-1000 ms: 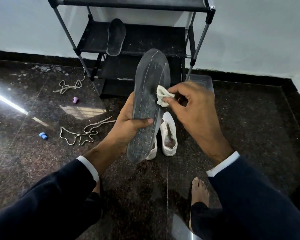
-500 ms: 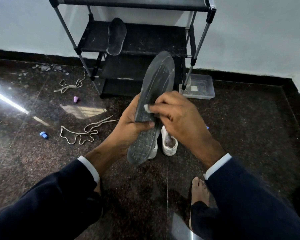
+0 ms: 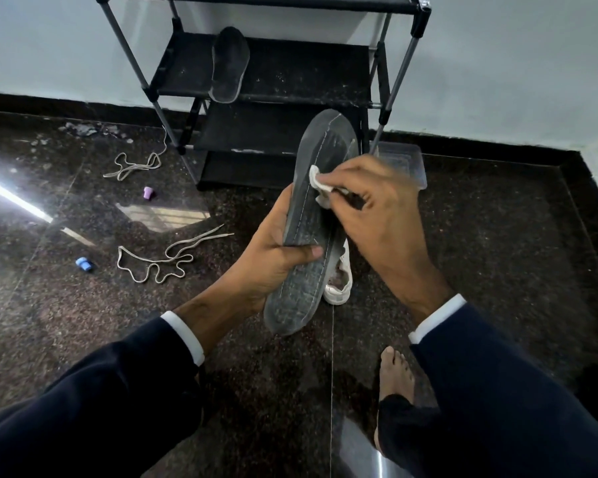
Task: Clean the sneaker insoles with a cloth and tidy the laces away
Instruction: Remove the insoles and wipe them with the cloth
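Insole (image 3: 311,232): dark grey, pale stitch line along its length, held tilted above the floor in front of the rack (image 3: 266,81), toe end up and toward the rack, heel end down toward the person.

Left hand (image 3: 273,260): grasps the insole at its middle, thumb laid across the upper face, fingers behind it.

Right hand (image 3: 373,215): pinches a small white cloth (image 3: 320,182) in curled fingers; the cloth touches the insole's face on the half nearer the rack, above the left thumb.

Sneaker (image 3: 339,281): white, on the floor in front of the rack, directly below the held insole and mostly hidden by it; only the heel part shows.

Second insole (image 3: 229,65): dark, lying on the rack's middle shelf, left side, its end overhanging the shelf's front edge.

Lace (image 3: 159,260): pale, loose loops on the floor, in front of the rack and to its left, well apart from both hands.

Second lace (image 3: 135,167): pale, on the floor just left of the rack's lower leg.

Box (image 3: 404,163): clear plastic, on the floor at the rack's right leg, partly behind the right hand.

Purple cap (image 3: 147,193), blue cap (image 3: 83,263): small items on the floor left of the rack, near the laces.

Bare foot (image 3: 396,377): on the floor, below the right sleeve.
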{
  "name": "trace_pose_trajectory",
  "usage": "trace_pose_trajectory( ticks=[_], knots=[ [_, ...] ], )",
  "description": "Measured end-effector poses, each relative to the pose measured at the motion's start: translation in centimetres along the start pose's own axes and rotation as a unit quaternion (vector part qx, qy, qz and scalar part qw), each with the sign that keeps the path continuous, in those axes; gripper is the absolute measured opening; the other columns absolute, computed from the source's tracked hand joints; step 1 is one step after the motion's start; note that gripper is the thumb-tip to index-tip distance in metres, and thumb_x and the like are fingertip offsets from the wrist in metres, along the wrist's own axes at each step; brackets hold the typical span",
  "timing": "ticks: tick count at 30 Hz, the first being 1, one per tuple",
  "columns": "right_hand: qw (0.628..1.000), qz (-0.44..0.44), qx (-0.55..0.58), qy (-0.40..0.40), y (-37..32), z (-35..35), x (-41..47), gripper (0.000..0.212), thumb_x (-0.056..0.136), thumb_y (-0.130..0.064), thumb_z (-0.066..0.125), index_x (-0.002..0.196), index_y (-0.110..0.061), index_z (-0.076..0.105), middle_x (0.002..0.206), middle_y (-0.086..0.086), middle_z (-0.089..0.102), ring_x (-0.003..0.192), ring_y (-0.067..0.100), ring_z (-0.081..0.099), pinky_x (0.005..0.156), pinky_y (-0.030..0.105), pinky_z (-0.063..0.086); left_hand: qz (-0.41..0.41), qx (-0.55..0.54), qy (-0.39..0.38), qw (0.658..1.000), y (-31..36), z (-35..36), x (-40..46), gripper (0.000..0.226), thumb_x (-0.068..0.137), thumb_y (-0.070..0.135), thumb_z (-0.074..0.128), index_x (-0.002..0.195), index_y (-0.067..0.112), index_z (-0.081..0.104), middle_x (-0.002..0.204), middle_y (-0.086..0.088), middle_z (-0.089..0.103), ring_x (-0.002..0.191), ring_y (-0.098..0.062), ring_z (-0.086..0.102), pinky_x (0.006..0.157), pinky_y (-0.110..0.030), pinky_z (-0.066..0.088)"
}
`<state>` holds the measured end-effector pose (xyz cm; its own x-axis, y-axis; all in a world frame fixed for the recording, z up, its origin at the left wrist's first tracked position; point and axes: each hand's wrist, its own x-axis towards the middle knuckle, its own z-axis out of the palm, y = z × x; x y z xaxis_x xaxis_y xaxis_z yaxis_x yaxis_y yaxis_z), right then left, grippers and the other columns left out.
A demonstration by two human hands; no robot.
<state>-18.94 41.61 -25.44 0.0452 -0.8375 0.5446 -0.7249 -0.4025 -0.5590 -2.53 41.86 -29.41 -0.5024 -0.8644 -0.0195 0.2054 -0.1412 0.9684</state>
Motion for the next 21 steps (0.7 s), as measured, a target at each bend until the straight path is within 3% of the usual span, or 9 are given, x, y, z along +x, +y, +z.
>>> trace_pose_trajectory(
  ticks=[5, 8, 10, 12, 15, 18, 21],
  knots=[
    [0.991, -0.066, 0.045, -0.112, -0.6, 0.9, -0.6, 0.018, 0.088, -0.002, 0.074, 0.105, -0.006, 0.078, 0.097, 0.004, 0.071, 0.089, 0.015, 0.066, 0.08, 0.033, 0.057, -0.002, 0.033, 0.006, 0.999, 0.2, -0.9, 0.2, 0.075, 0.083, -0.031, 0.05, 0.148, -0.001, 0.027, 0.118, -0.011, 0.057, 0.111, -0.016, 0.062, 0.09, -0.03, 0.056],
    [0.979, -0.068, 0.073, -0.178, -0.8, 0.8, -0.5, 0.019, 0.086, 0.0, 0.073, 0.102, -0.008, 0.08, 0.095, 0.002, 0.071, 0.087, 0.013, 0.068, 0.078, 0.033, 0.057, -0.008, 0.036, 0.013, 0.999, 0.0, -1.0, 0.0, 0.074, 0.084, -0.03, 0.052, 0.147, 0.003, 0.031, 0.119, -0.014, 0.059, 0.111, -0.019, 0.064, 0.089, -0.031, 0.057],
    [0.981, -0.005, 0.109, -0.158, -0.6, 0.2, -0.1, 0.02, 0.085, 0.0, 0.075, 0.102, -0.009, 0.08, 0.094, 0.0, 0.072, 0.085, 0.008, 0.068, 0.079, 0.026, 0.057, -0.012, 0.028, 0.009, 0.999, -0.1, -0.9, 0.0, 0.079, 0.083, -0.03, 0.052, 0.15, 0.005, 0.029, 0.12, -0.009, 0.059, 0.113, -0.017, 0.063, 0.09, -0.031, 0.056],
    [0.989, 0.038, 0.113, -0.084, -0.3, -0.4, 0.3, 0.021, 0.085, -0.004, 0.077, 0.104, -0.01, 0.079, 0.096, 0.0, 0.072, 0.087, 0.008, 0.068, 0.081, 0.023, 0.056, -0.008, 0.021, -0.004, 1.0, -0.2, -0.5, 0.0, 0.087, 0.082, -0.027, 0.054, 0.154, 0.009, 0.023, 0.131, -0.012, 0.056, 0.119, -0.02, 0.059, 0.095, -0.035, 0.055],
    [0.996, 0.05, 0.073, -0.006, -0.4, -0.2, 0.4, 0.023, 0.086, -0.007, 0.076, 0.109, -0.011, 0.078, 0.098, 0.001, 0.071, 0.09, 0.009, 0.067, 0.082, 0.024, 0.055, 0.006, 0.039, -0.029, 0.999, -0.3, 0.2, 0.0, 0.098, 0.08, -0.022, 0.057, 0.159, 0.013, 0.011, 0.15, -0.015, 0.042, 0.13, -0.02, 0.051, 0.102, -0.035, 0.051],
    [0.999, 0.022, 0.031, -0.005, -0.6, 0.5, 0.0, 0.022, 0.087, -0.006, 0.075, 0.109, -0.009, 0.078, 0.097, 0.003, 0.068, 0.087, 0.008, 0.064, 0.08, 0.02, 0.054, 0.012, 0.037, -0.051, 0.998, -0.7, 0.3, 0.1, 0.097, 0.082, -0.028, 0.054, 0.159, 0.012, 0.01, 0.148, -0.02, 0.042, 0.127, -0.023, 0.052, 0.101, -0.036, 0.051],
    [0.998, -0.003, 0.034, -0.047, -0.8, 0.9, -0.4, 0.016, 0.088, -0.008, 0.074, 0.103, -0.007, 0.079, 0.092, 0.004, 0.066, 0.081, 0.012, 0.062, 0.075, 0.026, 0.054, 0.005, 0.026, -0.037, 0.999, -0.7, -0.1, 0.1, 0.095, 0.08, -0.031, 0.051, 0.155, 0.017, 0.018, 0.138, -0.021, 0.046, 0.119, -0.019, 0.057, 0.093, -0.031, 0.055]
  ],
)
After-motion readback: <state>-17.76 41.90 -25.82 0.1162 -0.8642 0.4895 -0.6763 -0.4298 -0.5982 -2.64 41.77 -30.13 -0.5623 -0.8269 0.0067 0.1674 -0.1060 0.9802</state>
